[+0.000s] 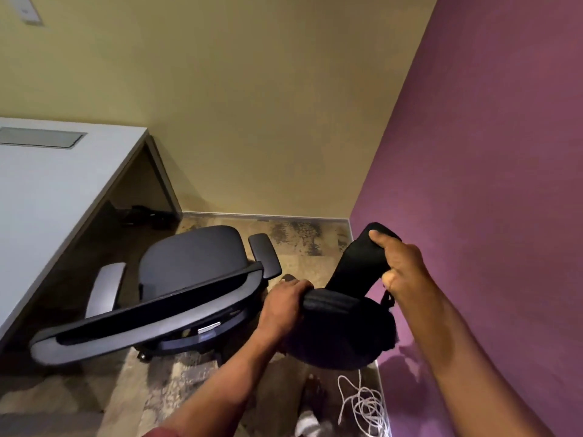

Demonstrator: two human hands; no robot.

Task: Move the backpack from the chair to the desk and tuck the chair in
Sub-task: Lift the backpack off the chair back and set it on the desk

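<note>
The black backpack [342,329] hangs in the air to the right of the office chair [176,288], clear of the seat and close to the purple wall [489,184], with nothing under it but the patterned floor. Its body sags downward below the hands, and one shoulder strap [353,266] rises steeply from its top edge.

The left hand [284,305] is curled over the bag's padded top edge, fingers wrapped round it, on the side nearest the chair's backrest. The right hand [399,266] is higher and closer to the wall, closed on the upper end of the strap, thumb pressed over the loop. Both forearms reach forward from the lower edge of the view, the right one raised more steeply.

The desk [53,197] lies on the far side of the chair from the bag, to the left, so the load probably has to travel leftward over or around the backrest; the left hand is the nearer one to that goal. The chair stands pulled out from the desk, angled, its seat bare. A tangle of white cable [366,408] lies on the floor below the bag, by the wall's foot.
</note>
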